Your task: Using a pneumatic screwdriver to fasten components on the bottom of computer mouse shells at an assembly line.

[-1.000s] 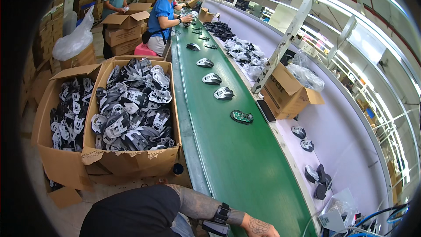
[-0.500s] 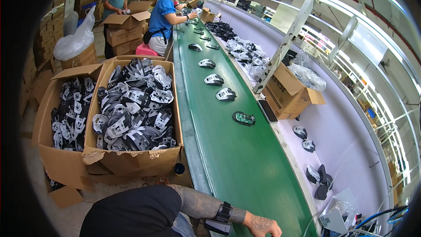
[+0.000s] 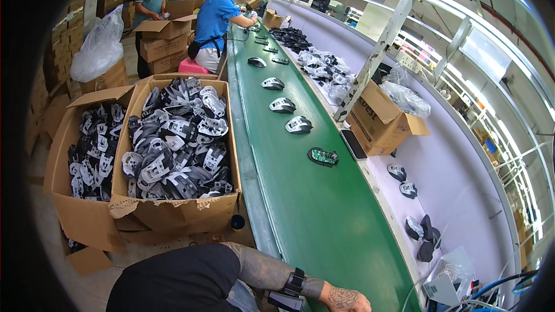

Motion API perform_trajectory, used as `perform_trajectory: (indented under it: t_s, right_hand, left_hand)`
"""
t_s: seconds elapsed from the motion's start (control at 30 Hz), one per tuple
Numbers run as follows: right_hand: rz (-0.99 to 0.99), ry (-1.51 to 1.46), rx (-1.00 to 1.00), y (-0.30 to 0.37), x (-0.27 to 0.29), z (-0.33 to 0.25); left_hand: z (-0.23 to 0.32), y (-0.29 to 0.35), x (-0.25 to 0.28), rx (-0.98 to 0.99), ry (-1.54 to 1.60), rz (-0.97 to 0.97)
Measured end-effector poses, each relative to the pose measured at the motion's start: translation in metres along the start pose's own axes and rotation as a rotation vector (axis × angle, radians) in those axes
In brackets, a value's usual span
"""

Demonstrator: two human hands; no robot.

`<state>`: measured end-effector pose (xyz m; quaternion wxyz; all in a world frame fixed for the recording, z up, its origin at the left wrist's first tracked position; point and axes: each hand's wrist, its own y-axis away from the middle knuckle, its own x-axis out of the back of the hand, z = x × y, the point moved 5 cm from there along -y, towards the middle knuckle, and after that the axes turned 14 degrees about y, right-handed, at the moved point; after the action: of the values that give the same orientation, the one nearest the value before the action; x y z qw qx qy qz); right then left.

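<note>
I sit by a long green belt (image 3: 312, 214) that runs away from me down a big work hall. Only one of my hands shows, my left hand (image 3: 346, 299), at the bottom edge of the belt. It lies flat on the green with nothing in it, though I cannot tell how far its fingers are spread. My right hand is out of the picture. The nearest part on the belt is a small green board (image 3: 322, 156), well apart from my hand. Past it, grey and white shells (image 3: 298, 125) ride in a row. On my left stand two big brown boxes (image 3: 173, 214) with open flaps, full of black and white shell pieces. On the pale side shelf (image 3: 462, 185) to the right sits an open brown box (image 3: 381, 121) with a clear bag in it. More brown boxes are stacked far back, where two people work, one in a blue shirt (image 3: 215, 18).
</note>
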<state>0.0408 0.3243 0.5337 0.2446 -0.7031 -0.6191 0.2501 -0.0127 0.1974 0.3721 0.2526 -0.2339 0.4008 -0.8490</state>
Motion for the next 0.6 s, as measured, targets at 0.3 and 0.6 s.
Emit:
perform_trajectory:
  t_s: [0.3,0.6]
  right_hand:
    - [0.021,0.027,0.044,-0.003,-0.011,-0.003]
    - [0.001,0.072,0.076,-0.009,-0.018,-0.009]
  left_hand:
    - [0.006,-0.001,0.001,-0.037,-0.079,-0.018]
    - [-0.001,-0.002,0.001,-0.012,-0.109,-0.003]
